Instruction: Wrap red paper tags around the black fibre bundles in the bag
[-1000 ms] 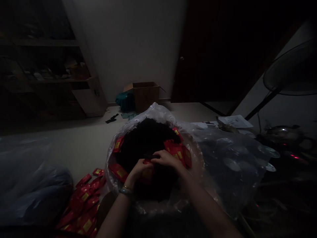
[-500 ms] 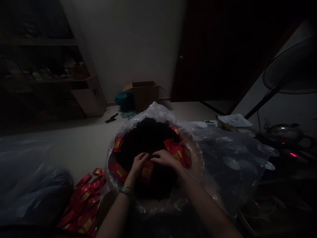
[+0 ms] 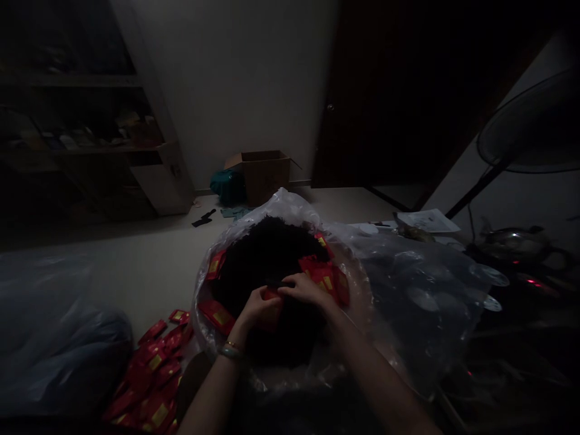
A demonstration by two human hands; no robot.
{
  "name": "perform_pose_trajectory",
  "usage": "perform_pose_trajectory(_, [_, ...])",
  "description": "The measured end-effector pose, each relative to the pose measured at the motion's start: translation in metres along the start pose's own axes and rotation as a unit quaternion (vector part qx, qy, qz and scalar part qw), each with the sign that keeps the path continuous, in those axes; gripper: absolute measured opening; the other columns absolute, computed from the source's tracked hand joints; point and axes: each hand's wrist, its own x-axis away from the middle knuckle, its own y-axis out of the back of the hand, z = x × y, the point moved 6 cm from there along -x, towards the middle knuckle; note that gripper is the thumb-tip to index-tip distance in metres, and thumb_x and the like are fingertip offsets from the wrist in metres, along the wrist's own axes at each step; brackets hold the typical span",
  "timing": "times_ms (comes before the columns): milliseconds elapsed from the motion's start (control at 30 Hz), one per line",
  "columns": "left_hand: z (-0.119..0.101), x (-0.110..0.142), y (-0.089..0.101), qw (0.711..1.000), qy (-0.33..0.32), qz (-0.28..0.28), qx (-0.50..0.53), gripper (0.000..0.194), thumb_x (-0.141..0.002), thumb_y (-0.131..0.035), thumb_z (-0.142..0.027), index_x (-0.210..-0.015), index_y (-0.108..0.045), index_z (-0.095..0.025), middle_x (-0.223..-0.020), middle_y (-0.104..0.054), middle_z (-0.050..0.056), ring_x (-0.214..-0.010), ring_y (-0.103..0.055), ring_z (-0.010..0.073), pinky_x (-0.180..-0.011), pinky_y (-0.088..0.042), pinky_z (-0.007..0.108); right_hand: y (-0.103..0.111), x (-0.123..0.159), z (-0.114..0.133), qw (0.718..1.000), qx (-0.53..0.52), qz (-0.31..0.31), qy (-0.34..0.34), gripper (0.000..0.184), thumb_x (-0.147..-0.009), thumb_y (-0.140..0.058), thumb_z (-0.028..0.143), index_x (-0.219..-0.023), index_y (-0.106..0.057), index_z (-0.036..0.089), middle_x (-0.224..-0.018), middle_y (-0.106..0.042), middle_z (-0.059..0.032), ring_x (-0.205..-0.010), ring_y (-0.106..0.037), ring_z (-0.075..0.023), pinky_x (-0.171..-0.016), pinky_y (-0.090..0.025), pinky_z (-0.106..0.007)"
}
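In dim light my left hand [image 3: 256, 306] is closed on a small red packet [image 3: 272, 314] with a yellow label, held over a heap of dark loose material [image 3: 276, 248], possibly tea leaves. At the packet's upper edge, the bent fingers of my right hand [image 3: 302, 288] grip it from the other side. A dark strip shows between the two hands; what it is I cannot make out. The heap lies in a wide round container lined with a clear plastic bag [image 3: 290, 202]. More red packets [image 3: 326, 278] rest on the heap's right side, others at its left.
Several red packets [image 3: 154, 368] are piled at lower left beside a plastic-covered bundle [image 3: 77, 350]. Clear plastic sheeting [image 3: 417, 290] spreads to the right, near a kettle [image 3: 516, 241] and a fan [image 3: 534, 127]. A cardboard box [image 3: 267, 178] stands by the wall.
The packet's top has tipped, so its yellow label shows less. My left hand has shifted slightly down and right; my right hand stays close to the same place.
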Motion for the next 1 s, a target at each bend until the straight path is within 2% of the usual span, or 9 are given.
perform_pose_trajectory(133, [0.004, 0.001, 0.003, 0.999, 0.024, -0.025, -0.007, 0.036, -0.053, -0.080, -0.034, -0.078, -0.069, -0.010, -0.066, -0.068, 0.004, -0.058, -0.060, 0.0152, -0.056, -0.045, 0.024, 0.003, 0.002, 0.000, 1.000, -0.010, 0.005, -0.006, 0.032, -0.077, -0.060, 0.040, -0.100, -0.070, 0.021, -0.096, -0.072, -0.0029, -0.082, -0.064, -0.0189, -0.067, -0.044, -0.024])
perform_pose_trajectory(333, [0.003, 0.000, 0.006, 0.999, 0.040, -0.035, 0.000, 0.040, -0.047, -0.083, -0.033, -0.076, -0.069, -0.010, -0.063, -0.068, 0.003, -0.055, -0.059, 0.0147, -0.055, -0.044, 0.024, 0.000, 0.001, 0.003, 1.000, 0.030, -0.001, -0.006, 0.026, -0.080, -0.058, 0.038, -0.095, -0.072, 0.022, -0.092, -0.073, -0.0035, -0.081, -0.064, -0.0187, -0.066, -0.042, -0.023])
perform_pose_trajectory(733, [0.010, -0.001, 0.004, 0.999, 0.043, -0.009, -0.007, 0.038, -0.049, -0.082, -0.030, -0.079, -0.069, -0.011, -0.067, -0.069, 0.003, -0.059, -0.061, 0.0157, -0.058, -0.046, 0.025, 0.000, 0.001, 0.008, 0.998, 0.063, -0.005, -0.012, 0.030, -0.081, -0.056, 0.041, -0.101, -0.069, 0.023, -0.097, -0.071, -0.0041, -0.086, -0.064, -0.0197, -0.071, -0.043, -0.024])
perform_pose_trajectory(900, [0.004, -0.004, 0.005, 0.999, -0.003, -0.027, 0.030, 0.041, -0.057, -0.076, -0.043, -0.083, -0.069, -0.011, -0.073, -0.070, 0.005, -0.065, -0.062, 0.0169, -0.060, -0.046, 0.025, -0.004, -0.004, -0.002, 1.000, 0.019, -0.015, -0.018, 0.032, -0.082, -0.055, 0.043, -0.103, -0.067, 0.022, -0.100, -0.070, -0.0045, -0.089, -0.064, -0.0196, -0.073, -0.044, -0.025])
perform_pose_trajectory(1000, [-0.001, -0.004, 0.009, 0.994, -0.036, -0.069, 0.071, 0.044, -0.060, -0.073, -0.047, -0.087, -0.068, -0.013, -0.078, -0.070, 0.004, -0.069, -0.062, 0.0166, -0.064, -0.047, 0.025, -0.001, -0.007, -0.023, 0.995, -0.023, -0.063, -0.071, 0.038, -0.083, -0.052, 0.048, -0.106, -0.064, 0.020, -0.101, -0.069, -0.0056, -0.089, -0.063, -0.0187, -0.073, -0.044, -0.024])
